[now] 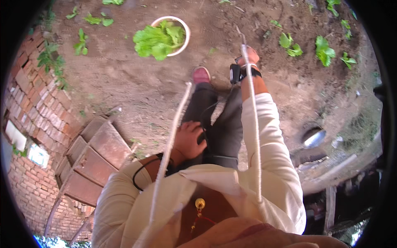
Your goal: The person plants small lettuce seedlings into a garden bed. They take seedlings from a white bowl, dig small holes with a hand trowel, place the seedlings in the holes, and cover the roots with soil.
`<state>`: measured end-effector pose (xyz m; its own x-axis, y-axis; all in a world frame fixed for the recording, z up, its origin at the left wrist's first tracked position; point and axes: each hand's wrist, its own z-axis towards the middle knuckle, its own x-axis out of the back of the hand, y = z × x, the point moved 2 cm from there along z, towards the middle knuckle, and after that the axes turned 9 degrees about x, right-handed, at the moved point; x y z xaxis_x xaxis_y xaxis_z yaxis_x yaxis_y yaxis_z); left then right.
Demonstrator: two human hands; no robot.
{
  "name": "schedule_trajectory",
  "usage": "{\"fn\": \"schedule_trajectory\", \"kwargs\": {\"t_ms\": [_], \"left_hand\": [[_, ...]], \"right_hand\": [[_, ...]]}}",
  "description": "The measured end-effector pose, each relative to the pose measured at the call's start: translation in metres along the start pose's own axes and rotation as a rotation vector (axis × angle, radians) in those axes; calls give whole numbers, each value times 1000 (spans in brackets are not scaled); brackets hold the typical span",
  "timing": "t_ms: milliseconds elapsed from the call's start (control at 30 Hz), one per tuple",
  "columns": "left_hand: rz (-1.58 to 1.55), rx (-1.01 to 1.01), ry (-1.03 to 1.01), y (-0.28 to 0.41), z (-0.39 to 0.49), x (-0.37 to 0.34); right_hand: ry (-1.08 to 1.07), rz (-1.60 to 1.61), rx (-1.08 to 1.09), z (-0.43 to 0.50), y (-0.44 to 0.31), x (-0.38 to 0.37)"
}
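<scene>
My left hand (pixel 189 140) rests on my left thigh, fingers apart and holding nothing. My right hand (pixel 252 56) reaches forward, low over the soil, with its fingers curled. A thin, pointed tool (pixel 241 34) juts out beyond it; its handle and exact kind are hidden by the hand and a white hood cord. To the left of that hand, on the ground, stands a white round container (pixel 188 36) with leafy greens (pixel 156 41) heaped over its rim. Small leafy plants (pixel 324 51) grow in the dirt at the right, some close to the right hand.
Rusty metal panels (pixel 99 164) and a brick wall (pixel 34 183) stand at the left. A red shoe (pixel 201 75) is just below the container. At the right lies a shiny, rounded object (pixel 314 139). Two white cords (pixel 255 124) hang across the view.
</scene>
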<state>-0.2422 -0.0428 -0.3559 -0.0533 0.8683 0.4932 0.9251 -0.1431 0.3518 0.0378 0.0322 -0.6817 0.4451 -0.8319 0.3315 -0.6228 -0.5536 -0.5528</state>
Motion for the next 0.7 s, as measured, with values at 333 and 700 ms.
{"fn": "schedule_trajectory", "kwargs": {"t_ms": [333, 700], "left_hand": [[6, 52, -39, -6, -7, 2], [-60, 0, 76, -4, -5, -2]], "right_hand": [[-97, 474, -274, -6, 50, 51], [-296, -99, 132, -56, -23, 169]]}}
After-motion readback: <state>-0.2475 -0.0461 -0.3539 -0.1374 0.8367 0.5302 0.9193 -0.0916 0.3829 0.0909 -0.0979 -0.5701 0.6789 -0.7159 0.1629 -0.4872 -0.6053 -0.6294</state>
